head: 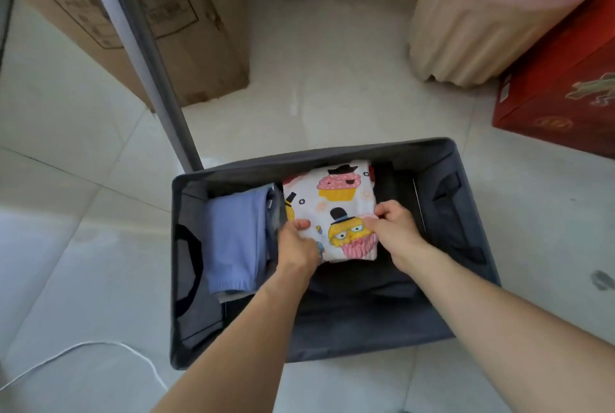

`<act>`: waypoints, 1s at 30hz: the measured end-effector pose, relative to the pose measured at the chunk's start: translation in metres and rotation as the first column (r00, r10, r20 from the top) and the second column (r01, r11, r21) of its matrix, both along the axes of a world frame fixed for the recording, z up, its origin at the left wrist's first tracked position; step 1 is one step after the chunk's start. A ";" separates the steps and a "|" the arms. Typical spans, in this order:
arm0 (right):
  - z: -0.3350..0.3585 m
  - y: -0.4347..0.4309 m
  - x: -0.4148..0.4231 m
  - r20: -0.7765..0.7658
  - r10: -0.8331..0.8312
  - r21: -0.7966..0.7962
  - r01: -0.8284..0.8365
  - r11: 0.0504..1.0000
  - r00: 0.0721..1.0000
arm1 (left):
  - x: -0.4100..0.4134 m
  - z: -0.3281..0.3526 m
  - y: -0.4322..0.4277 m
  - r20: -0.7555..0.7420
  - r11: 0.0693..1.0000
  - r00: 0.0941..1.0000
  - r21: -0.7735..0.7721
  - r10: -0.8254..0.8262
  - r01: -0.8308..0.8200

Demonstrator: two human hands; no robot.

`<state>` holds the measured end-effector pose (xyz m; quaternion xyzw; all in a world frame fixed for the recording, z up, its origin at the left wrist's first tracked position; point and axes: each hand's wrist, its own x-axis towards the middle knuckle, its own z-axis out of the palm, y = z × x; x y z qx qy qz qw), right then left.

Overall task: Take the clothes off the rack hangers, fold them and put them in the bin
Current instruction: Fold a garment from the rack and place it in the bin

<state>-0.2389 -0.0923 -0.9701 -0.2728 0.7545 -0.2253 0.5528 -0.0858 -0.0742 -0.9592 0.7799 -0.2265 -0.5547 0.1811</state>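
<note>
We see the fingers of the left hand [296,243] curled round the left edge of a folded cupcake-print garment [336,193], thumb on top. The fingers of the right hand [396,229] pinch the same garment at its right edge. The garment sits flat between both sets of fingers, inside the grey fabric bin [332,150]. Just left of the left fingers, a folded blue garment [234,239] lies in the bin. Beneath the fingers, dark fabric [359,286] covers the bin's bottom. Beyond the fingers to the left, a grey rack pole [146,60] rises from the tiled floor [332,86] before a cardboard box [193,13]. Beyond them to the right stand a pale ribbed basket [482,23] and a red box [559,86].
</note>
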 end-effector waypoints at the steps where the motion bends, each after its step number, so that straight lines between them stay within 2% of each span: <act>1: -0.007 -0.002 0.003 -0.013 0.024 0.011 -0.023 1.000 1.000 | 0.002 -0.011 0.000 -0.003 0.999 1.000 0.042 -0.026 0.027; 5: -0.010 -0.003 0.009 -0.076 0.107 0.061 -0.102 0.993 0.991 | 0.006 -0.016 0.001 -0.009 0.983 0.992 0.130 -0.127 0.127; 8: 0.004 0.002 0.008 -0.192 0.152 0.067 -0.141 0.988 0.970 | 0.006 0.009 0.002 -0.017 0.963 0.975 0.157 -0.220 0.220; 11: 0.032 0.011 0.008 -0.261 0.126 0.072 -0.111 0.991 0.957 | -0.001 0.042 0.007 -0.058 0.962 0.975 0.161 -0.214 0.220; 14: 0.070 0.026 0.010 -0.176 -0.011 0.053 0.021 0.998 0.984 | -0.011 0.078 0.019 -0.113 0.973 0.982 0.156 -0.151 0.167; 18: 0.143 0.045 0.012 0.009 -0.162 0.022 0.162 0.987 0.987 | -0.025 0.145 0.032 -0.267 0.986 0.963 0.153 -0.030 0.073; 24: 0.262 0.070 -0.002 0.168 -0.210 -0.064 0.223 0.973 0.963 | -0.044 0.256 0.045 -0.353 0.997 0.935 0.053 -0.030 0.053; 30: 0.396 0.116 -0.034 0.244 -0.222 -0.142 0.261 0.955 0.944 | -0.068 0.377 0.076 -0.415 0.993 0.902 -0.042 -0.117 0.110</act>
